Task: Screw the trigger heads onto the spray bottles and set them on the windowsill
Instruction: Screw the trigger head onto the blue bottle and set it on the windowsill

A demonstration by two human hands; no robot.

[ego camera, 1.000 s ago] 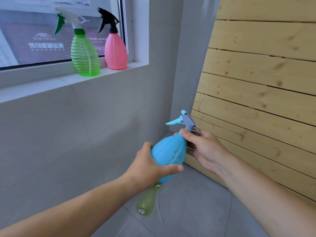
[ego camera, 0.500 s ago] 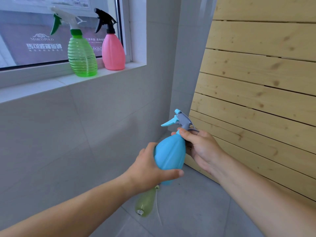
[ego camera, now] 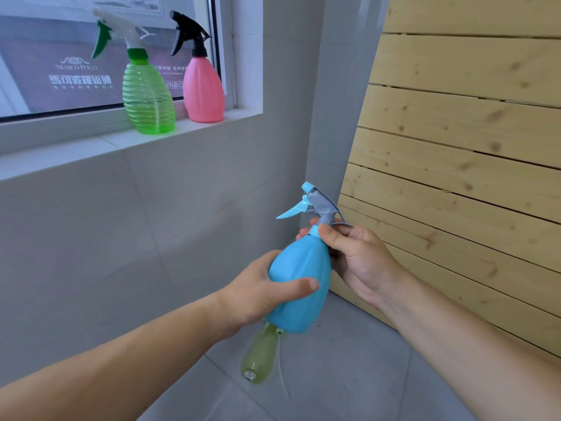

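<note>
Four bottles counted. Green bottle (ego camera: 148, 95) and pink bottle (ego camera: 204, 89) stood on the windowsill (ego camera: 76, 147) toward its right end, heads fitted. Left hand (ego camera: 261, 294) wrapped the blue bottle (ego camera: 299, 284); right hand (ego camera: 355, 256) pinched its collar under the trigger head (ego camera: 315, 203). Yellow-green bottle (ego camera: 258, 357) lay on the floor (ego camera: 349, 375). Sign beyond the glass read "MARCO POLO" (ego camera: 76, 67).

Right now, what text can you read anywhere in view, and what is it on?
"MARCO POLO": white letters on the sign behind the window glass.
"MKBO": cut off beside the pink bottle, same sign.
Chinese lines under the logo and between the bottles: too blurred to read.
Sticker on the floor bottle: unreadable.
</note>
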